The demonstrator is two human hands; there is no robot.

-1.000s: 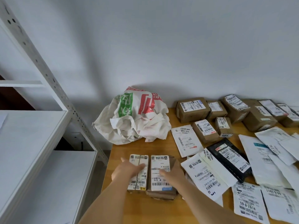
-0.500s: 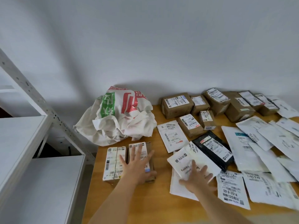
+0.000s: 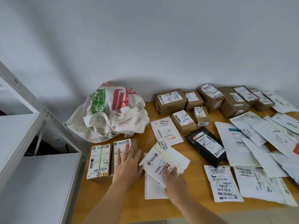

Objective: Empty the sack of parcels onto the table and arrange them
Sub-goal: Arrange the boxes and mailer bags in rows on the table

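**Head view: sack emptied, both hands squaring up the last parcels**

Head camera looked down on a wooden surface (image 3: 129, 204) strewn with labelled parcels. The landmark was the crumpled white sack (image 3: 110, 115) with green and red print, slumped against the wall at the back left corner of the surface; it looked collapsed and, by my judgement, already emptied.

Just in front of the sack stood two brown boxes side by side. The left hand (image 3: 127, 165) lay flat on the nearer-right box (image 3: 124, 152), fingers straight and spread, gripping nothing, apparently pressing it into line beside its neighbour, the taped box (image 3: 99, 160). To the right of those boxes, the right hand (image 3: 174, 181) rested with straight fingers on a tilted white mailer (image 3: 163, 160), which overlapped another white envelope (image 3: 153, 188) beneath it; this grip too was open, holding nothing, and seemed placed to slide the mailer square.

Further right of the sack, brown cartons (image 3: 169, 101) lined the wall in a row, smaller boxes sat in front of them, and a black padded mailer (image 3: 206, 146) lay among flat white bags (image 3: 237, 147) that overlapped loosely toward the far right. Labels faced up, probably so they could be read.

Left of the sack, off the surface, stood a white metal shelf unit (image 3: 32, 159).

Sorting seemed well advanced; the overlapping flat bags still wanted straightening.
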